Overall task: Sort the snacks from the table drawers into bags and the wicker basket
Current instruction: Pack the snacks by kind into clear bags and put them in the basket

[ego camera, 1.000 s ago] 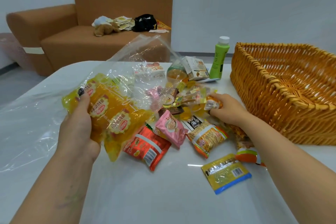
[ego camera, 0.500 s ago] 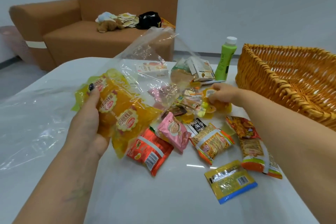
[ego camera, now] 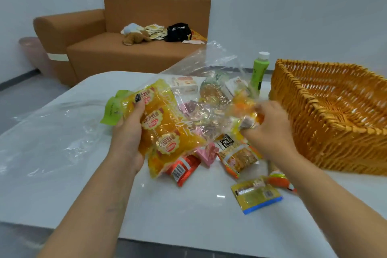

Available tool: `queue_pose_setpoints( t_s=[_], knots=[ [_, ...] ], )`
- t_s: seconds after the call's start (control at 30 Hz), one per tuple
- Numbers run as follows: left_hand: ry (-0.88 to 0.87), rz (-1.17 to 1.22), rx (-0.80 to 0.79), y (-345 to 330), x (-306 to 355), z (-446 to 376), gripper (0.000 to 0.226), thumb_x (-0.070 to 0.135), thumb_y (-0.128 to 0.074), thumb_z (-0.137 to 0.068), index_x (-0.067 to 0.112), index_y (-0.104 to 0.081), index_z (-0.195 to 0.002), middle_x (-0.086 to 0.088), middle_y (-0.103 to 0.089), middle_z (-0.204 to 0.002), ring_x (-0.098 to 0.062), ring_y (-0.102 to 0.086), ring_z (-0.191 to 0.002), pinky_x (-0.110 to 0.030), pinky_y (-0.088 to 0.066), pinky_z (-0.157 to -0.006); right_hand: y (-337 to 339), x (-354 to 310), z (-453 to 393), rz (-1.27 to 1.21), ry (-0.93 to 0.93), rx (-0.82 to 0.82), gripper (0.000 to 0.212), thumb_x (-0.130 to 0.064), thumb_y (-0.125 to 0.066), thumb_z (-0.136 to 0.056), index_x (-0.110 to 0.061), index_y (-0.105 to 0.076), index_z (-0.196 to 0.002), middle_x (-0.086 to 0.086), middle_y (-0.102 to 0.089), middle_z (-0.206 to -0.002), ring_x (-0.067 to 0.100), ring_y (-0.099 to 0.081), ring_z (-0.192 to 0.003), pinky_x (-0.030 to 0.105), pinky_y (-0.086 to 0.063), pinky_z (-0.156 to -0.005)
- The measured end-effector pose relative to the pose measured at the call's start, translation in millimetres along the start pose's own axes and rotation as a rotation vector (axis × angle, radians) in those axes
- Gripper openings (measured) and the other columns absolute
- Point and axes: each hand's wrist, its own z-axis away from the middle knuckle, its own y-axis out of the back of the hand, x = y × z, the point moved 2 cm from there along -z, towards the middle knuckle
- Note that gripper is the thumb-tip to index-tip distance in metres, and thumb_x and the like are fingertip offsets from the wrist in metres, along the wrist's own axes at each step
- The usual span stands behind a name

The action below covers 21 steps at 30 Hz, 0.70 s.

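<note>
Since half a second ago, the right hand (ego camera: 270, 125) is no longer reaching into the pile near the green bottle (ego camera: 258, 73); it is now nearer to the left hand and is pushing a small orange snack packet (ego camera: 244, 111) at the mouth of the clear plastic bag (ego camera: 188, 98). The fingers of this hand are closing around the packet. The left hand (ego camera: 129, 132) is gripping the same bag from the side, with the thumb pressing on the yellow packets (ego camera: 163, 130) that are lying inside it.

The bag is thin, crinkled and shiny, and its open top is standing up loosely above the pile. The yellow packets inside are soft and puffy, with round red and white labels.

On the glossy white surface (ego camera: 167, 205) more snacks are lying under and beside the hands: a red packet (ego camera: 182, 168), a pink one (ego camera: 207, 154), an orange noodle packet (ego camera: 238, 158) and a flat yellow packet with a blue edge (ego camera: 256, 195). The wicker basket (ego camera: 326, 123) is standing at the right, woven from orange-brown cane, rectangular, apart from the hands. Another sheet of clear plastic (ego camera: 48, 132) is lying flat at the left.
</note>
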Motion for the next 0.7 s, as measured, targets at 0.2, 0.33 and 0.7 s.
queue_pose_setpoints(
  t_s=[0.2,0.33,0.7],
  knots=[
    [-0.039,-0.064,-0.078,-8,-4,27,0.042,0.047,-0.064,-0.089,0.026,-0.061,-0.126,0.0,-0.074,-0.108,-0.022,-0.072,-0.098,-0.045,-0.058,-0.082,-35,5,53,-0.007,-0.002,-0.367,0.051,-0.05,-0.051,-0.064,-0.027,-0.06,-0.109,-0.004,-0.058,-0.117,0.02,-0.055,-0.109,0.035,-0.05,-0.088],
    [-0.074,-0.108,-0.112,-8,-6,50,0.043,0.042,-0.065,-0.088,0.025,-0.059,-0.128,0.0,-0.074,-0.11,-0.021,-0.072,-0.098,-0.044,-0.058,-0.083,-7,-1,58,-0.246,-0.281,-0.125,0.058,-0.031,-0.068,-0.068,-0.015,-0.048,-0.119,0.009,-0.05,-0.121,0.026,-0.05,-0.11,0.037,-0.047,-0.085],
    [-0.119,-0.261,-0.143,15,-10,102,0.043,0.039,-0.064,-0.084,0.024,-0.06,-0.124,-0.005,-0.074,-0.109,-0.025,-0.072,-0.098,-0.044,-0.056,-0.085,93,-16,86,-1.443,-0.714,-0.52,0.016,-0.02,-0.039,-0.08,-0.011,-0.052,-0.082,0.008,-0.052,-0.066,0.019,-0.05,-0.048,0.026,-0.045,-0.048]
  ],
)
